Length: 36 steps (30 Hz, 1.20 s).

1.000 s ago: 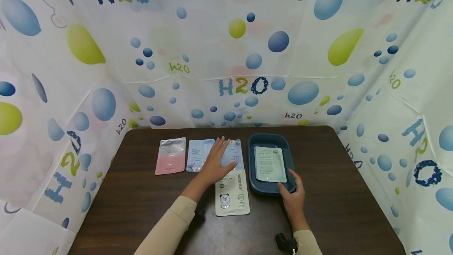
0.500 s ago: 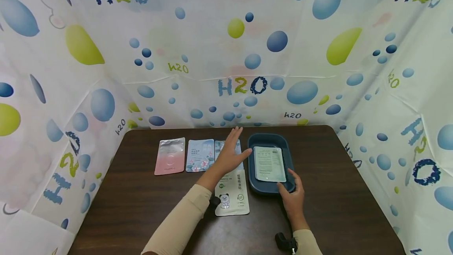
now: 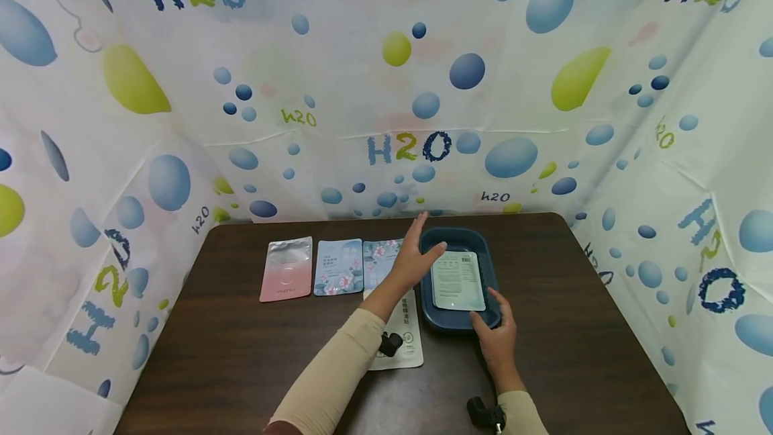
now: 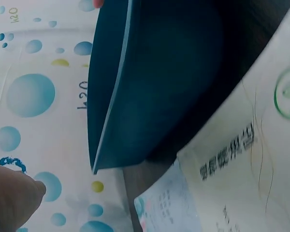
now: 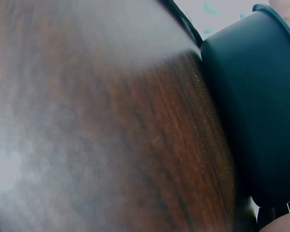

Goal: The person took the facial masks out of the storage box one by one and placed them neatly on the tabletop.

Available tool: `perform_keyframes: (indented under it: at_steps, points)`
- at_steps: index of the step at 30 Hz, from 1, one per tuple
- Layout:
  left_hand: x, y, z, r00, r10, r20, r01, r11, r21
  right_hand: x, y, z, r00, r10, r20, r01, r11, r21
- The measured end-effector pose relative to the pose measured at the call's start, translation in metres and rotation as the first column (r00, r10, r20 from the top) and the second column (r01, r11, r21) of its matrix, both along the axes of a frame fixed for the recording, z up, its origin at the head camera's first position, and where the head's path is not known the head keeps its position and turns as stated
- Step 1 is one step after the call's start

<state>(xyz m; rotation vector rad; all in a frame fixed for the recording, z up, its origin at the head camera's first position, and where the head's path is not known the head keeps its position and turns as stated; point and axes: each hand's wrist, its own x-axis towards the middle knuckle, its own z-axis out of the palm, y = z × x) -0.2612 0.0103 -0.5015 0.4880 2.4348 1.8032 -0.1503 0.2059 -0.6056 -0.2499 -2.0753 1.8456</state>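
Observation:
A dark blue plastic tray (image 3: 461,321) stands on the table, with a pale green sachet (image 3: 457,280) lying flat in it, printed side up. My right hand (image 3: 498,344) holds the tray's near right corner, thumb at the front rim and fingers along the right side. Fingers extended and thumb apart, my left hand (image 3: 410,267) is at the tray's left rim and holds nothing. Beneath its forearm lies a white sachet (image 3: 412,341) with a bear print, partly hidden. The left wrist view shows the tray's wall (image 4: 159,72) beside that white sachet (image 4: 275,145).
Left of the tray, a pink and silver sachet (image 3: 286,270) and two light blue flowered sachets, one whole (image 3: 338,267) and one partly covered (image 3: 377,260), lie in a row on the brown table (image 3: 260,361). A patterned curtain (image 3: 338,86) hangs behind.
My left hand has moved right, from over the light blue sachets to the tray's left rim. The right hand, the tray and the sachets stay in place.

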Motion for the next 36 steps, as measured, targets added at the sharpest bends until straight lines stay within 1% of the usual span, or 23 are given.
perform_keyframes:
  at_steps: [5, 8, 16, 22, 25, 29, 36]
  points:
    - [0.000, 0.010, -0.004, 0.998, 0.008, 0.060, -0.011, 0.999, 0.051, 0.007, -0.006, 0.019, 1.000, 0.005, 0.001, -0.005, 1.000, 0.006]
    - [0.000, 0.017, -0.007, 0.995, 0.011, 0.098, -0.021, 0.995, 0.095, 0.008, -0.006, 0.022, 1.000, 0.005, 0.003, -0.005, 1.000, 0.006]
    - [0.000, 0.034, -0.016, 0.987, -0.010, 0.160, -0.015, 0.988, 0.151, 0.008, -0.006, 0.023, 1.000, 0.000, -0.005, 0.000, 1.000, 0.008]
    - [0.002, 0.044, -0.025, 0.972, 0.000, 0.234, -0.040, 0.985, 0.165, 0.008, -0.005, 0.022, 1.000, 0.003, 0.003, -0.003, 1.000, 0.013]
    - [0.002, 0.049, -0.030, 0.965, -0.004, 0.262, -0.045, 0.983, 0.180, 0.007, -0.005, 0.022, 1.000, 0.005, -0.003, -0.005, 1.000, 0.014]
    - [0.002, 0.053, -0.035, 0.957, -0.001, 0.290, -0.050, 0.984, 0.170, 0.007, -0.005, 0.022, 1.000, 0.002, -0.014, -0.002, 1.000, 0.017]
    - [0.001, 0.054, -0.038, 0.944, 0.020, 0.328, -0.059, 0.992, 0.109, 0.007, -0.006, 0.019, 1.000, -0.001, -0.014, 0.001, 1.000, 0.013]
